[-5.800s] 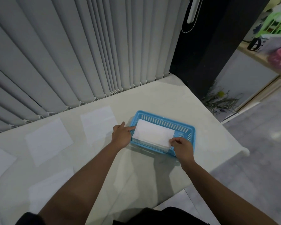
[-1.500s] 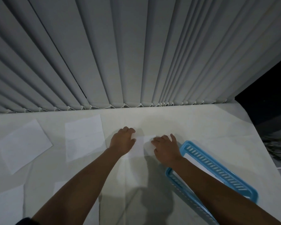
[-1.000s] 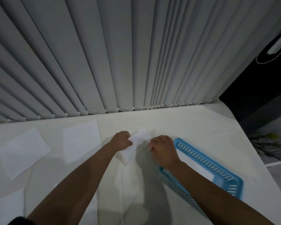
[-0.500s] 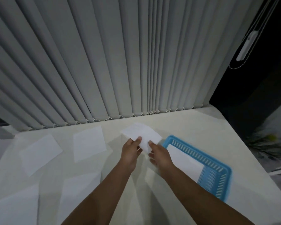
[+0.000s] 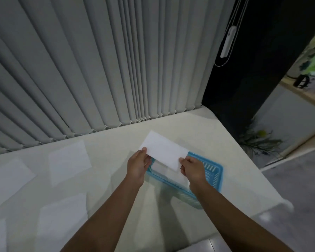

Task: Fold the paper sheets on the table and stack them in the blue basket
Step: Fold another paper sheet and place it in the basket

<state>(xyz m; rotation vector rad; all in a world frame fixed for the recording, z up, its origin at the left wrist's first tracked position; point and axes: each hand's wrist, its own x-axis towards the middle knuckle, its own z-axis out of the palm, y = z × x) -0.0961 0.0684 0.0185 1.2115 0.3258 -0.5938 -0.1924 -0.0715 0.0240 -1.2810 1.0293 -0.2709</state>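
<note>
Folded sheet (image 5: 163,152), a thin white rectangle, hangs mid-frame just above the blue basket (image 5: 215,171), left hand (image 5: 137,166) and right hand (image 5: 192,170) fingers pinched on its near corners. Best to lower it level, edges squared w/ the stack already inside. Basket is slotted plastic; flat sheets (image 5: 68,159) wait left on the pale worktop (image 5: 198,131).

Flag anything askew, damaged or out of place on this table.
Nothing stands out. The left hand and right hand hold a folded sheet above the basket, which sits at an angle near the table edge. Unfolded sheets lie flat.
</note>
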